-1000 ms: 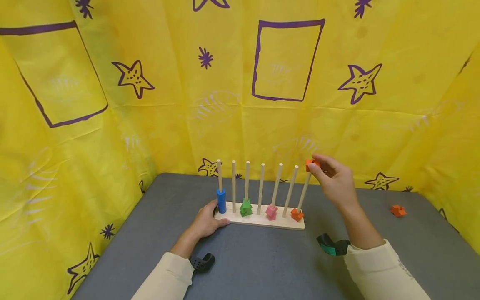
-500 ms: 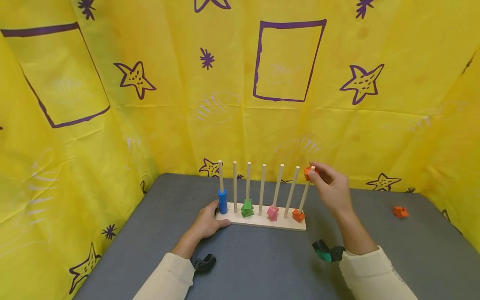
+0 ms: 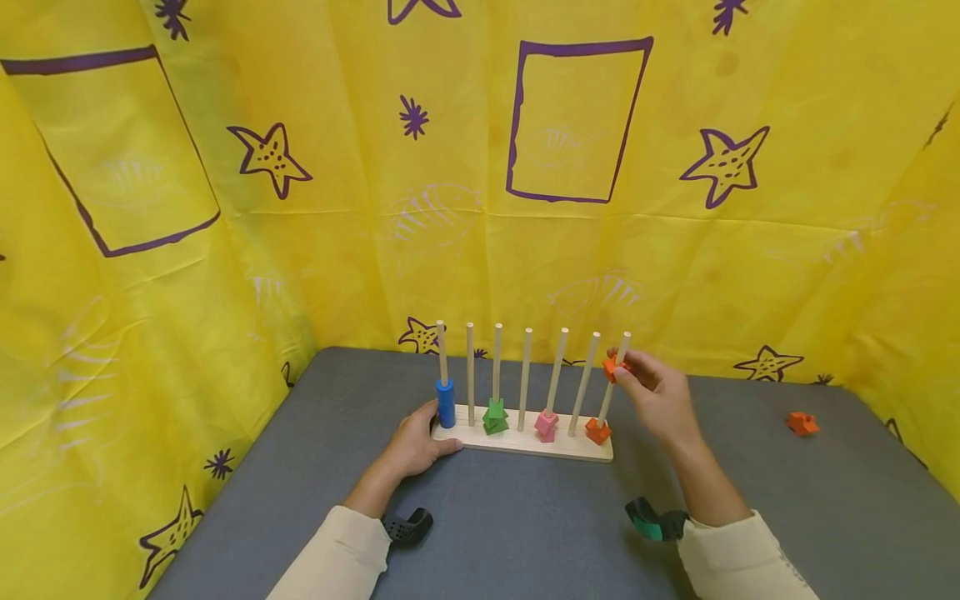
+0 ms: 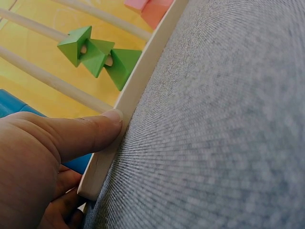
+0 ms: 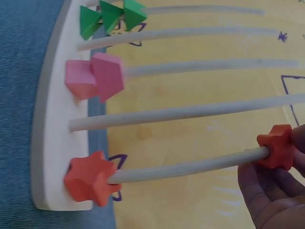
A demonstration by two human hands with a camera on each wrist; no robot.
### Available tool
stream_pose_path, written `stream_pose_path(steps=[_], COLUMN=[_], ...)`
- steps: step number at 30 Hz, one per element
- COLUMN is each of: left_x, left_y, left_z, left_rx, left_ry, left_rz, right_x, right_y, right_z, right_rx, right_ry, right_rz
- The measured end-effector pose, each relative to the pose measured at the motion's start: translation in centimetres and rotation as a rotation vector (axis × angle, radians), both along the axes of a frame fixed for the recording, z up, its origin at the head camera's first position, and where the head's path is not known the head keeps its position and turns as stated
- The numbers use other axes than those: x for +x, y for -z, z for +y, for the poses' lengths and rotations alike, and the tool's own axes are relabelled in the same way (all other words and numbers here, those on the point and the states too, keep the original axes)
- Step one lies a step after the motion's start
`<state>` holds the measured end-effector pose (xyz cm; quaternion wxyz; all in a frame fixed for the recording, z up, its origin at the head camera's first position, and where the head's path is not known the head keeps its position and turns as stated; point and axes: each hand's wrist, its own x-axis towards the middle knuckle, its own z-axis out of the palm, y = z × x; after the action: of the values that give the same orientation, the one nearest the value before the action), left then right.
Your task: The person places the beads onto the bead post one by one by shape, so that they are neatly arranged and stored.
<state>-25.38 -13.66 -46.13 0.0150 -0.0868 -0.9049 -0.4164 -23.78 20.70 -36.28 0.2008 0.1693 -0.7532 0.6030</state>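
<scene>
A pale wooden base (image 3: 502, 439) with a row of upright pegs stands on the grey table. My left hand (image 3: 412, 442) grips its left end, the thumb (image 4: 90, 136) pressed along the front edge beside the blue cylinder stack (image 3: 446, 404). Around the rightmost peg (image 5: 190, 168) sits an orange star-shaped block (image 5: 276, 146), pinched between the thumb and fingers of my right hand (image 3: 660, 392) in the upper part of the peg. Another orange star block (image 5: 90, 178) lies at the foot of that same peg.
Green triangular blocks (image 3: 495, 416) and pink blocks (image 3: 546, 426) are stacked on two middle pegs. Off to the right on the table rests a loose orange star block (image 3: 802, 423). A yellow patterned curtain (image 3: 465, 250) hangs behind and along the sides.
My right hand has brought the orange star block from the tip of the rightmost peg a little way down it. The left hand keeps its grip on the base.
</scene>
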Motion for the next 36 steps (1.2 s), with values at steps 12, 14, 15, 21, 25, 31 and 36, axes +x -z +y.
stream_pose_path(steps=[12, 14, 15, 21, 25, 31, 36], left_x=[0.1, 0.1, 0.1, 0.0, -0.1, -0.1, -0.1], left_y=[-0.1, 0.0, 0.0, 0.0, 0.1, 0.1, 0.1], left_z=[0.1, 0.1, 0.1, 0.1, 0.1, 0.1, 0.1], left_rx=[0.005, 0.004, 0.003, 0.001, -0.003, 0.003, 0.002], left_ry=[-0.003, -0.002, -0.003, -0.006, -0.008, -0.009, -0.011], left_rz=[-0.009, -0.013, -0.015, -0.020, -0.014, -0.011, -0.011], right_x=[0.3, 0.3, 0.2, 0.0, -0.2, -0.3, -0.4], right_y=[2.5, 3.0, 3.2, 4.4, 4.9, 5.5, 5.9], right_z=[-0.1, 0.0, 0.0, 0.2, 0.4, 0.7, 0.7], right_rx=[0.118, 0.136, 0.141, 0.133, 0.134, 0.193, 0.203], right_ry=[0.042, 0.052, 0.054, 0.034, 0.008, -0.008, -0.024], right_rz=[-0.168, -0.195, -0.202, -0.209, -0.202, -0.248, -0.284])
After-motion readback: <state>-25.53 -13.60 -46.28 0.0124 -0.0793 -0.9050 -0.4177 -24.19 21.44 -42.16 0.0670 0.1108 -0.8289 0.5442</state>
